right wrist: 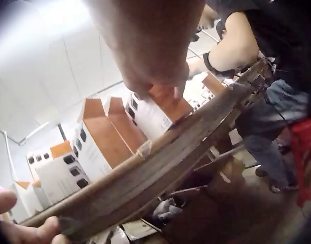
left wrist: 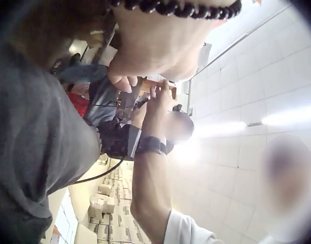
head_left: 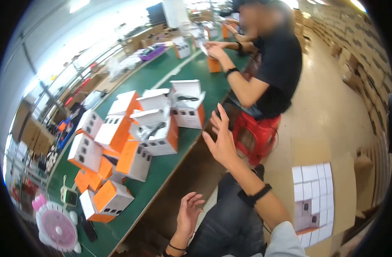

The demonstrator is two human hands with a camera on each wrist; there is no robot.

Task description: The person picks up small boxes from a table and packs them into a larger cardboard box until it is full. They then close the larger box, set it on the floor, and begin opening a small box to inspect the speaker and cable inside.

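My right hand (head_left: 223, 143) is raised beside the table edge with its fingers spread, holding nothing. Nearest to it is an open white and orange box (head_left: 189, 116) with a black cable (head_left: 187, 98) inside; in the right wrist view the hand (right wrist: 145, 56) overlaps a box (right wrist: 150, 114). Low over the lap, my left hand (head_left: 189, 216) is empty, its fingers loosely bent. Another open box (head_left: 159, 147) holds a grey-black cable (head_left: 157, 128). Several lidded boxes of the same kind, such as one white and orange box (head_left: 134, 160), lie piled to the left on the green table (head_left: 161, 171).
A pink and white fan (head_left: 58, 230) and a black oblong object (head_left: 88, 227) stand at the near left. Ahead, a person (head_left: 273, 60) sits on a red stool (head_left: 256, 132), handling an orange box. On my right is an open carton (head_left: 343, 188) packed with white boxes.
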